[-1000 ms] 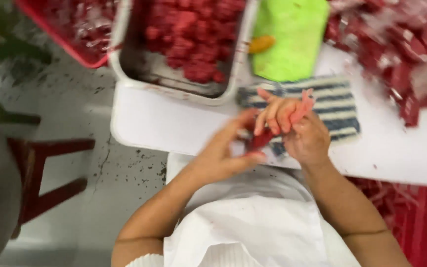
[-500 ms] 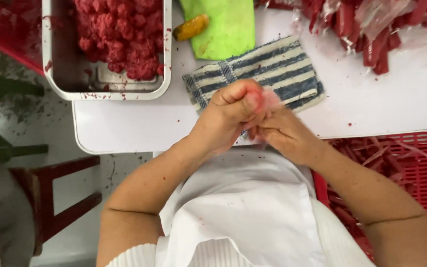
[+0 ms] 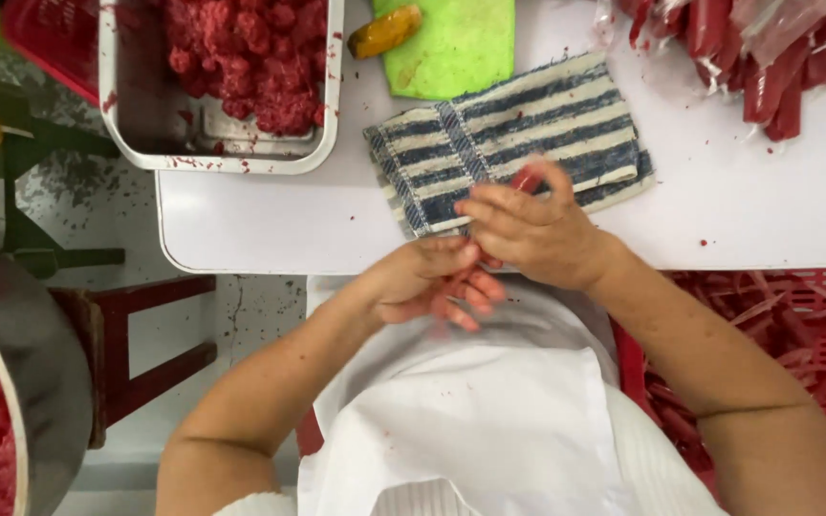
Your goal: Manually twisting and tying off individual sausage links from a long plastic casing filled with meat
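- Working a small red piece (image 3: 526, 179) right at the near edge of the white counter (image 3: 270, 225), looks like the shaping or rolling step on one bit of the red stuff.
- Right hand (image 3: 537, 229) sits over the near end of the blue-striped cloth (image 3: 518, 143), fingers (image 3: 499, 205) curled narrow around the red piece; only its tip peeks out past the knuckles.
- Left hand (image 3: 427, 282) hangs just off the counter's near edge, over the white apron (image 3: 470, 420), fingers loosely bent and touching the underside of the right hand. Can't tell if it's holding anything itself.
- Metal tray (image 3: 145, 124) with a heap of red mince sits at the far left corner of the counter; green board (image 3: 456, 48) with an orange-yellow handle (image 3: 384, 31) lies at the far edge beside it.
- Wrapped red sticks (image 3: 767, 67) are piled at the far right.
- My guess for the next move: both hands need a steady, even squeeze so the piece keeps its shape, then somewhere to set it down.
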